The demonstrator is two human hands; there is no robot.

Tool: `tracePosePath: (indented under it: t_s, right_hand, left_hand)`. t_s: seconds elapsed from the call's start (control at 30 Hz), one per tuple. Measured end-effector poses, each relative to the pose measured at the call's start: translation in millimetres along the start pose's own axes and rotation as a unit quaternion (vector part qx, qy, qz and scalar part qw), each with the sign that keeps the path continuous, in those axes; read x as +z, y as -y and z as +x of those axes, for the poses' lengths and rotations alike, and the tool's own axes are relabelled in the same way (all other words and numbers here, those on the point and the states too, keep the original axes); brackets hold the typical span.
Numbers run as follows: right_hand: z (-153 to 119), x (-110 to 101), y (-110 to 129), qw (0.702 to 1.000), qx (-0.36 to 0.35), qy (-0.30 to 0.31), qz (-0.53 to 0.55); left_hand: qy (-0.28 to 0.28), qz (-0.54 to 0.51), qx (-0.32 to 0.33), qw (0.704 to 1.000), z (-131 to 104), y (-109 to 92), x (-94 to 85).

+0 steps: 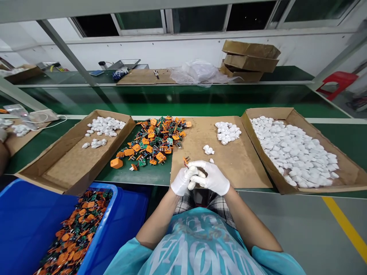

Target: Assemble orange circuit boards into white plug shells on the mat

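In white gloves, my left hand (182, 181) and my right hand (211, 177) meet above the front edge of a cardboard sheet (246, 164). A small orange plug piece with metal prongs (187, 160) sticks up from the closed fingers of my left hand. My right fingers are bent and pressed together against the left ones; whatever they pinch is hidden. Just beyond the hands lie a few small white pieces (208, 149) and a larger heap of them (228, 132). To the left spreads a pile of orange plugs with green circuit boards and wires (155, 139).
A cardboard tray (304, 141) full of white pieces stands right; another cardboard tray (60, 164) with fewer stands left. Below left, a blue bin (20, 225) contains many orange plug assemblies. A back shelf carries stacked cardboard trays (249, 61) and clear plastic bags (197, 72).
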State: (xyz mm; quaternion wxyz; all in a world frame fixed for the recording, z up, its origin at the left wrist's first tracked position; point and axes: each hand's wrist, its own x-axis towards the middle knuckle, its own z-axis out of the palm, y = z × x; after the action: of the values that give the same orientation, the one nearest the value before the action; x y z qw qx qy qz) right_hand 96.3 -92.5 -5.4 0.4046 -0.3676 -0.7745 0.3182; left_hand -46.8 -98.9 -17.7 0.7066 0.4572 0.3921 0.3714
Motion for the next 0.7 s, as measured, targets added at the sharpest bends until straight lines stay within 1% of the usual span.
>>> tracePosePath:
  t_s: [0.13, 0.23, 0.3, 0.37, 0.47, 0.5, 0.57, 0.6, 0.63, 0.67, 0.7]
  right_hand:
    - [2.3, -2.3, -3.7, 0.993, -0.070, -0.021, -0.094]
    - [6.6, -4.9, -4.2, 0.980, -0.122, -0.002, -0.156]
    - [10.8, -6.2, -3.4, 0.970, -0.149, 0.021, -0.193]
    - [15.6, -6.8, -1.5, 0.960, -0.158, 0.048, -0.226]
    - [24.3, -8.1, 3.0, 0.951, -0.148, 0.101, -0.253]
    - [28.5, -9.8, 4.3, 0.950, -0.144, 0.117, -0.250]
    - [41.7, -17.1, 4.6, 0.957, -0.126, 0.131, -0.226]
    - [52.1, -23.0, 2.8, 0.965, -0.110, 0.120, -0.207]
    - [65.5, -30.1, -1.1, 0.974, -0.085, 0.099, -0.187]
    - [82.0, -38.4, -7.5, 0.983, -0.055, 0.058, -0.167]
    - [101.3, -47.2, -16.4, 0.988, -0.021, 0.000, -0.154]
  left_hand:
    - [0.008, 0.057, 0.022, 0.998, -0.6, -8.9, -0.3]
    - [-0.004, 0.146, -0.004, 0.989, 1.6, -12.5, -2.6]
    - [-0.007, 0.168, -0.019, 0.986, 3.7, -13.1, -4.9]
    - [0.007, 0.152, -0.014, 0.988, 5.7, -12.9, -8.1]
    - [0.006, 0.120, 0.013, 0.993, 8.7, -11.4, -16.1]
    - [0.016, 0.108, 0.016, 0.994, 9.8, -10.4, -19.6]
    - [0.063, 0.065, 0.009, 0.996, 12.0, -8.0, -26.6]
    - [0.083, 0.033, 0.005, 0.996, 13.0, -6.7, -29.5]
    - [0.090, -0.001, 0.005, 0.996, 13.9, -5.7, -31.7]
    - [0.081, -0.033, 0.010, 0.996, 14.7, -4.8, -32.9]
    - [0.061, -0.058, 0.014, 0.996, 15.4, -4.4, -33.2]
